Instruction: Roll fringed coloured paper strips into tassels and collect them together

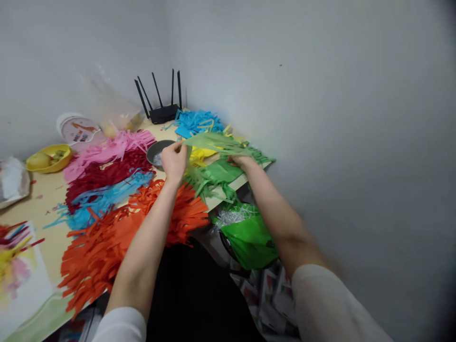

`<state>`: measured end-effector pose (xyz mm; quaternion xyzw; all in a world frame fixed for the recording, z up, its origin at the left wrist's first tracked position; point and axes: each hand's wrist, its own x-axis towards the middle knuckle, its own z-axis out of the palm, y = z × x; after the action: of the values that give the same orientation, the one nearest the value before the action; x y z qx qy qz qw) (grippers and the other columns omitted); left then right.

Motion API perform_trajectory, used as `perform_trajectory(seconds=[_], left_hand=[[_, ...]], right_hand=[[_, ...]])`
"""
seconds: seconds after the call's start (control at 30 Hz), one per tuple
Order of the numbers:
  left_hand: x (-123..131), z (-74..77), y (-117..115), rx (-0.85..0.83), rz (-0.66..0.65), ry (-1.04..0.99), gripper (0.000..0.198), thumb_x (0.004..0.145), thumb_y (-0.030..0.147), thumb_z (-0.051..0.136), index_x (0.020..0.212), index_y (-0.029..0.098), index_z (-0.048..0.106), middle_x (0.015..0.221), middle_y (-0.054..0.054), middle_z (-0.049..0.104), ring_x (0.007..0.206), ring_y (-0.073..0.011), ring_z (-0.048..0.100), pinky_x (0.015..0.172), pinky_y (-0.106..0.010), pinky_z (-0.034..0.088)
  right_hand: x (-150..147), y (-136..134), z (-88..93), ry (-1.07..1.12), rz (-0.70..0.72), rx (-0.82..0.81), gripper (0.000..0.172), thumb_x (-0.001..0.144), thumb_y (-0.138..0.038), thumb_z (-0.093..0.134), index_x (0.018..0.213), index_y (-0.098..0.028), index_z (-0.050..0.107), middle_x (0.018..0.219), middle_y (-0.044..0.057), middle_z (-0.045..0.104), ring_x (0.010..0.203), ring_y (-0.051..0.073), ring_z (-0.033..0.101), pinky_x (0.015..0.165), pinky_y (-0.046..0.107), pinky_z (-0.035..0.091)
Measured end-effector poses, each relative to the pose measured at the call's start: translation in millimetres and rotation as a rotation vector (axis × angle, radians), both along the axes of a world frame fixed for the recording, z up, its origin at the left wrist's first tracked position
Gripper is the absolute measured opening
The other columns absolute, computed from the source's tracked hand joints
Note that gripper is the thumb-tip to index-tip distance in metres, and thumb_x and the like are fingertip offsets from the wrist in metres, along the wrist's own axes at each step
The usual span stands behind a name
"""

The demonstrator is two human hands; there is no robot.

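Note:
Pinched in my left hand [175, 160] is one end of a light green fringed sheet [210, 141], raised above the table. Its cut strips trail to the right. My right hand [242, 160] reaches under that sheet onto the green fringed pile [221, 172] at the table's right edge; its fingertips are partly hidden. Yellow fringed pieces [203, 156] lie between my hands. Just behind my left hand stands a grey bowl [151, 154] with something clear in it. An orange fringed pile [117, 235] spreads below my left forearm.
Pink [110, 149], dark red [107, 176] and light blue [107, 197] fringed piles cover the table's middle. A black router [164, 114] with upright antennas and a blue pile [199, 123] stand at the back. A yellow fruit bowl [53, 165] is left. A green bag [249, 237] hangs below the right edge.

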<state>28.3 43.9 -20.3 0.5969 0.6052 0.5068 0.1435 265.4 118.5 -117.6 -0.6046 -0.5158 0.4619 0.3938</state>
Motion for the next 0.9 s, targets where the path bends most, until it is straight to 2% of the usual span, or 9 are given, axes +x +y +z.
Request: perform_trajectory(seconds=[0.2, 0.37, 0.47, 0.53, 0.6, 0.7, 0.77, 0.83, 0.9], left_hand=[[-24, 2.1, -13, 0.123, 0.043, -0.363, 0.026, 0.082, 0.027, 0.06, 0.092, 0.013, 0.08, 0.081, -0.001, 0.077, 0.077, -0.0154, 0.069, 0.069, -0.02, 0.051], [-49, 52.4, -29, 0.295, -0.005, -0.538, 0.016, 0.081, 0.02, 0.063, 0.082, 0.012, 0.077, 0.065, 0.005, 0.069, 0.065, -0.0103, 0.061, 0.062, -0.019, 0.047], [-82, 88.4, -53, 0.455, 0.054, -0.504, 0.012, 0.083, 0.017, 0.065, 0.078, 0.014, 0.076, 0.06, 0.008, 0.064, 0.063, -0.0081, 0.055, 0.063, -0.019, 0.046], [-110, 101.2, -77, 0.544, 0.095, -0.385, 0.011, 0.082, 0.021, 0.068, 0.078, 0.016, 0.077, 0.061, 0.008, 0.066, 0.062, -0.0082, 0.054, 0.063, -0.02, 0.046], [-139, 101.0, -106, 0.444, 0.1, -0.143, 0.011, 0.08, 0.024, 0.07, 0.077, 0.017, 0.079, 0.062, 0.006, 0.069, 0.059, -0.0105, 0.056, 0.059, -0.022, 0.045], [-169, 84.5, -147, 0.086, 0.108, 0.235, 0.015, 0.079, 0.023, 0.066, 0.077, 0.018, 0.08, 0.069, 0.001, 0.076, 0.061, -0.0167, 0.064, 0.057, -0.025, 0.044], [-176, 72.5, -169, -0.07, 0.127, 0.378, 0.02, 0.081, 0.023, 0.061, 0.086, 0.019, 0.081, 0.078, -0.003, 0.079, 0.068, -0.02, 0.069, 0.062, -0.026, 0.047], [-175, 65.4, -187, -0.158, 0.144, 0.482, 0.024, 0.084, 0.022, 0.058, 0.093, 0.02, 0.08, 0.084, -0.005, 0.08, 0.073, -0.0214, 0.071, 0.066, -0.027, 0.048], [-168, 63.3, -204, -0.22, 0.136, 0.58, 0.025, 0.086, 0.021, 0.056, 0.097, 0.021, 0.078, 0.086, -0.006, 0.08, 0.073, -0.0217, 0.072, 0.067, -0.028, 0.049]], right_hand=[[7, -5, 6.5, 0.116, -0.078, -0.059, 0.035, 0.097, -0.034, 0.061, 0.126, -0.016, 0.059, 0.121, 0.009, 0.064, 0.099, 0.02, 0.066, 0.082, 0.039, 0.059], [9, -16, 15.8, 0.102, -0.07, -0.025, 0.033, 0.098, -0.036, 0.06, 0.124, -0.015, 0.06, 0.118, 0.009, 0.065, 0.097, 0.019, 0.067, 0.081, 0.038, 0.059], [11, -30, 22.7, 0.022, -0.045, 0.009, 0.032, 0.098, -0.038, 0.059, 0.12, -0.014, 0.062, 0.112, 0.008, 0.067, 0.092, 0.018, 0.067, 0.078, 0.036, 0.059], [14, -42, 31.0, -0.053, -0.013, 0.045, 0.032, 0.098, -0.041, 0.058, 0.112, -0.013, 0.064, 0.1, 0.005, 0.069, 0.081, 0.015, 0.067, 0.073, 0.033, 0.058], [12, -55, 45.4, -0.132, 0.014, 0.104, 0.034, 0.098, -0.046, 0.056, 0.094, -0.014, 0.066, 0.077, 0.002, 0.067, 0.064, 0.013, 0.063, 0.063, 0.029, 0.055], [-12, -86, 81.7, -0.212, 0.013, 0.237, 0.042, 0.093, -0.053, 0.057, 0.065, -0.022, 0.061, 0.049, 0.005, 0.056, 0.052, 0.02, 0.059, 0.053, 0.033, 0.049], [-48, -121, 112.8, -0.235, 0.006, 0.4, 0.034, 0.089, -0.054, 0.062, 0.072, -0.024, 0.064, 0.062, 0.007, 0.065, 0.063, 0.023, 0.064, 0.062, 0.036, 0.053], [-97, -163, 142.6, -0.333, 0.096, 0.805, 0.027, 0.09, -0.05, 0.061, 0.095, -0.025, 0.07, 0.096, 0.01, 0.073, 0.084, 0.028, 0.07, 0.079, 0.043, 0.056], [-149, -199, 163.3, -0.39, 0.424, 1.106, 0.035, 0.09, -0.046, 0.064, 0.118, -0.025, 0.067, 0.118, 0.011, 0.071, 0.112, 0.032, 0.065, 0.101, 0.049, 0.05]])
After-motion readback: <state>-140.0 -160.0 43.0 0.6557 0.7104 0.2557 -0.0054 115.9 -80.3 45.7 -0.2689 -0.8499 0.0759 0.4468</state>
